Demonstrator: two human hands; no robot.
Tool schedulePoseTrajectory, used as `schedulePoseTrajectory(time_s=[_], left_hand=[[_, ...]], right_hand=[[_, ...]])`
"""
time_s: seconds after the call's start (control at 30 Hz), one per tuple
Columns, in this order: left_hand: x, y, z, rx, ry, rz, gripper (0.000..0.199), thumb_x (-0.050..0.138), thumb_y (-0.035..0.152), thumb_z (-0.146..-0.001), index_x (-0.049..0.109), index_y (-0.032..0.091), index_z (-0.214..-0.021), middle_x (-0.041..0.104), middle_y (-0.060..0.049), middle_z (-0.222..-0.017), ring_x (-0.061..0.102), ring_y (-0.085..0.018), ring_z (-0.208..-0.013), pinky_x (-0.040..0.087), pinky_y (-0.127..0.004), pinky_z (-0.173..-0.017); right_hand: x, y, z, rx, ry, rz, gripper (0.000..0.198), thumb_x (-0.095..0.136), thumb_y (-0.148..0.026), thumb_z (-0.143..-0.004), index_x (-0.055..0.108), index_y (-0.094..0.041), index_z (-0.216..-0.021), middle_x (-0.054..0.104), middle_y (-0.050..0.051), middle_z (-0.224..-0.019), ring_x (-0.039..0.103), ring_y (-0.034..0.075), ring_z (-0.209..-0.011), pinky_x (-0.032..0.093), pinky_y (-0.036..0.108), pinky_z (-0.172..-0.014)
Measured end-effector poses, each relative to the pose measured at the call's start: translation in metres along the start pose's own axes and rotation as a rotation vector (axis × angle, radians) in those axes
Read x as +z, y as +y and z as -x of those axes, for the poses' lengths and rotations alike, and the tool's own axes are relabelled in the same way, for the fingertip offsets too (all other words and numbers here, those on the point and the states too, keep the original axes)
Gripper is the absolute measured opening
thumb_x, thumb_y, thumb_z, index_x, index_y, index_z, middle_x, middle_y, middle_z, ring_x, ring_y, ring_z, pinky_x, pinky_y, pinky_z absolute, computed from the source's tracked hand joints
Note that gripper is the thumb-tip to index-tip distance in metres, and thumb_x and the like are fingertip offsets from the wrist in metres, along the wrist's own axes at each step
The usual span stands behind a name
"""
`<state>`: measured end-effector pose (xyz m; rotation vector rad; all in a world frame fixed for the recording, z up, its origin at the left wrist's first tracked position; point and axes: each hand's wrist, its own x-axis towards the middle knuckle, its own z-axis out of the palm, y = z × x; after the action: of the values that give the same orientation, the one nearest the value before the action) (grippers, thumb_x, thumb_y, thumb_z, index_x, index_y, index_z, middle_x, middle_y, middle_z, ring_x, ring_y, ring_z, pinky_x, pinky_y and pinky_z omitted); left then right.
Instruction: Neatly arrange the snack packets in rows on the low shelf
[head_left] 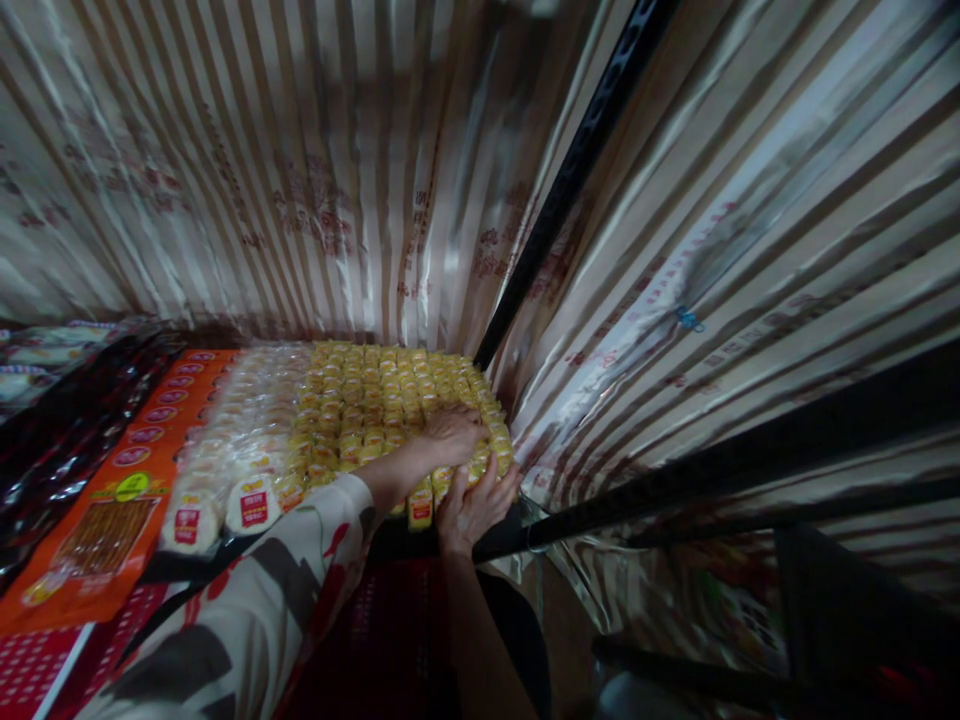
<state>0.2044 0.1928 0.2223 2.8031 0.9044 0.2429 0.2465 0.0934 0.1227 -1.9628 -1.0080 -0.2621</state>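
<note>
Touching yellow packets (367, 390) at edge, post (568, 182) close

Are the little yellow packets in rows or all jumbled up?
In rows: the yellow packets line up side by side. Beneath the left hand and right hand, I can't tell.

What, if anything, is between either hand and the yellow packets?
Nothing visible. The left hand is over the yellow packets, the right hand at their near right corner; both seem to touch them. The black post rises by the far right corner, not between.
</note>
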Motion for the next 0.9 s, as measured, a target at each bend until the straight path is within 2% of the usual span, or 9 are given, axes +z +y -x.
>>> schedulePoseTrajectory(time_s=[0.2,0.43,0.57,0.73,0.9], left_hand=[[-0.006,-0.004,0.006,0.052,-0.033,-0.043,0.028,0.046,0.019,-0.085,0.069,0.025,-0.099,0.063,-0.004,-0.103,0.056,-0.020,-0.095,0.042,-0.030,-0.086],[-0.008,-0.011,0.006,0.102,-0.022,-0.039,0.024,0.052,0.017,-0.080,0.070,0.027,-0.094,0.064,-0.001,-0.101,0.056,-0.018,-0.097,0.041,-0.028,-0.089],[-0.001,-0.013,0.007,0.055,0.035,-0.036,0.027,0.048,0.016,-0.082,0.067,0.024,-0.099,0.063,-0.002,-0.106,0.055,-0.016,-0.098,0.041,-0.028,-0.089],[0.005,-0.010,0.000,0.002,0.114,-0.064,0.030,0.036,0.022,-0.091,0.063,0.016,-0.103,0.061,-0.007,-0.111,0.049,-0.020,-0.112,0.034,-0.035,-0.100],[0.009,-0.011,-0.007,-0.012,0.100,-0.085,0.025,0.042,0.019,-0.088,0.066,0.013,-0.092,0.066,-0.009,-0.096,0.056,-0.019,-0.098,0.036,-0.035,-0.095]], right_hand=[[0.001,0.000,0.000,0.010,0.004,0.010,0.062,0.028,-0.053,-0.090,0.039,-0.012,-0.136,0.024,0.021,-0.146,0.018,0.033,-0.135,0.024,0.057,-0.101],[0.002,0.003,0.001,-0.024,0.019,0.015,0.061,0.029,-0.051,-0.090,0.040,-0.011,-0.135,0.024,0.023,-0.145,0.017,0.034,-0.135,0.025,0.058,-0.100],[0.001,0.002,0.001,-0.027,0.013,0.012,0.060,0.029,-0.050,-0.090,0.039,-0.012,-0.135,0.022,0.022,-0.146,0.016,0.034,-0.136,0.026,0.058,-0.100],[0.002,0.003,0.001,0.000,-0.005,0.024,0.062,0.028,-0.051,-0.089,0.039,-0.011,-0.135,0.022,0.021,-0.147,0.017,0.033,-0.136,0.025,0.055,-0.102],[0.006,0.008,0.002,-0.002,0.004,0.036,0.061,0.030,-0.050,-0.088,0.040,-0.014,-0.136,0.022,0.019,-0.148,0.017,0.032,-0.137,0.026,0.053,-0.103]])
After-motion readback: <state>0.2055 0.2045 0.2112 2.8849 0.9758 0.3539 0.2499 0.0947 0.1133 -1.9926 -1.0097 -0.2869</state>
